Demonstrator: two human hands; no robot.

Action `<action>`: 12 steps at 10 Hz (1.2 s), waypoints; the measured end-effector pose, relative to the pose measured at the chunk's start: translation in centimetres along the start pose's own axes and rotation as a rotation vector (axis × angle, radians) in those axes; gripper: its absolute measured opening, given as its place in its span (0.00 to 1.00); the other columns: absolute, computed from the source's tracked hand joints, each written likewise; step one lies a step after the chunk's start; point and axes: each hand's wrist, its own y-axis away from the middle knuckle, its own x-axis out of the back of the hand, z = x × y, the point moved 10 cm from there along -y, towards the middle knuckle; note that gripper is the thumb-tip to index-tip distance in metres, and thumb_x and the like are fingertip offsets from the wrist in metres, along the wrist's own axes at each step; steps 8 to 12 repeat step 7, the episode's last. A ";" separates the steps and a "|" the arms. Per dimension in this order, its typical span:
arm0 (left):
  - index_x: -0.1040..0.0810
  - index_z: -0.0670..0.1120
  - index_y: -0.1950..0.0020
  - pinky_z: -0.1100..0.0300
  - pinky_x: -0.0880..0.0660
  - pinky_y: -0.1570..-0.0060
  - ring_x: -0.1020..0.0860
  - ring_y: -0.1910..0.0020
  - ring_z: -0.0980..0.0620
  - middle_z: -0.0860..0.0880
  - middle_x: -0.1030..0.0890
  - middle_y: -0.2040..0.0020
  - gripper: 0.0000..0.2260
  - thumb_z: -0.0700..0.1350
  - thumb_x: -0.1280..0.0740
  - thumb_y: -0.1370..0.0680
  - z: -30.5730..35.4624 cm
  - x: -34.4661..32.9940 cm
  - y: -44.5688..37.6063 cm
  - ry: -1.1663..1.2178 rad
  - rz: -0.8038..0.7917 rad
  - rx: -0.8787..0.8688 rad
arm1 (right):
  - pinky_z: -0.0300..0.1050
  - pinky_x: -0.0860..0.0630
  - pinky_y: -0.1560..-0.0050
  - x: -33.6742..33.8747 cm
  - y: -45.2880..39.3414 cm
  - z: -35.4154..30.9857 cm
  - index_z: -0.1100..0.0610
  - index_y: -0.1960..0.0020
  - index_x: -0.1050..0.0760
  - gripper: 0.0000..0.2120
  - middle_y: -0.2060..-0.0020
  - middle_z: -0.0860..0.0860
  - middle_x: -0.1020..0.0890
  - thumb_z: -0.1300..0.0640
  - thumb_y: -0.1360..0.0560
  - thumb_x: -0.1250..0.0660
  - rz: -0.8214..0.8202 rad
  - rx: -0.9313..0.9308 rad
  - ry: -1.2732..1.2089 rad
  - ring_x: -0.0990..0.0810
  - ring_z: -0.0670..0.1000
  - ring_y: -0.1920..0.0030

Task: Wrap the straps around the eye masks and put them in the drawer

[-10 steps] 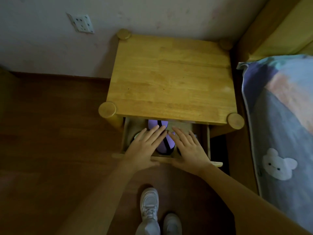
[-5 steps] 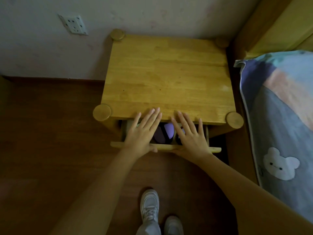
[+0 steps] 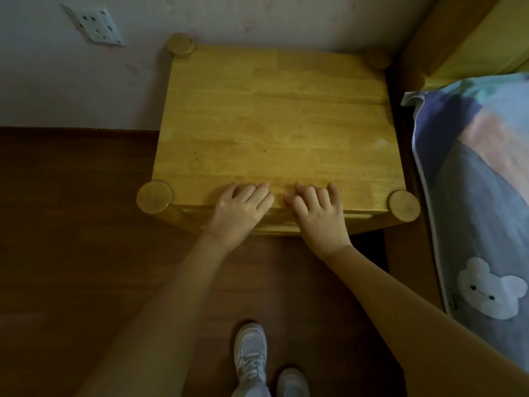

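1. Room: dark brown wood floor (image 3: 71, 224) across the lower and left frame; pale wall (image 3: 257, 18) along the top, with a white socket plate (image 3: 96, 24) at upper left.
2. Bedside table (image 3: 274, 124), light wood, centre frame, top bare, round post caps at its four corners.
3. Bed: a wooden frame (image 3: 463, 32) at upper right; a blue and pink quilt (image 3: 486, 181) down the right edge, with a white bear print low on it.
4. Drawer (image 3: 274, 224): only its front edge shows, as a narrow wooden strip under the table's near edge, between and beneath the two hands. It sits pushed in against the table.
5. Eye masks: none visible; the drawer's inside is hidden.
6. Left hand (image 3: 240, 210): centre frame, flat and loosely spread, fingers lying over the table's near edge, palm over the drawer front. Holds nothing.
7. Right hand (image 3: 320, 216): just beside the left, fingers likewise resting on the table top, palm against the drawer front. Holds nothing.
8. Shoes (image 3: 252, 356): two white trainers, bottom centre, on the floor.
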 end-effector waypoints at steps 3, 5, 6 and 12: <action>0.28 0.46 0.47 0.50 0.22 0.47 0.30 0.51 0.51 0.49 0.18 0.49 0.14 0.44 0.28 0.29 0.0 -0.4 0.0 -0.020 0.093 0.011 | 0.62 0.25 0.45 0.3 -0.2 0.0 0.54 0.52 0.30 0.06 0.53 0.54 0.18 0.56 0.24 0.33 0.113 -0.012 -0.027 0.24 0.54 0.56; 0.27 0.47 0.49 0.52 0.22 0.52 0.27 0.55 0.51 0.50 0.19 0.53 0.11 0.41 0.31 0.29 0.0 -0.1 -1.0 -0.021 -0.054 0.111 | 0.59 0.24 0.44 -0.2 -1.5 1.0 0.54 0.51 0.28 0.08 0.52 0.54 0.21 0.58 0.28 0.30 -0.177 -0.113 -0.103 0.22 0.57 0.55; 0.23 0.48 0.51 0.58 0.24 0.64 0.22 0.57 0.52 0.51 0.21 0.54 0.13 0.38 0.28 0.34 -0.1 1.5 -2.2 0.042 -0.262 0.270 | 0.66 0.30 0.39 0.6 -2.0 1.7 0.54 0.46 0.27 0.15 0.48 0.54 0.23 0.61 0.31 0.30 -0.433 -0.125 -0.159 0.23 0.59 0.47; 0.30 0.48 0.35 0.56 0.27 0.49 0.28 0.38 0.50 0.50 0.27 0.36 0.18 0.42 0.34 0.24 -0.7 3.1 -3.5 0.170 -0.432 0.401 | 0.72 0.43 0.33 4.2 -3.6 2.5 0.50 0.38 0.29 0.20 0.43 0.52 0.22 0.58 0.28 0.32 -0.512 -0.105 -0.131 0.26 0.57 0.39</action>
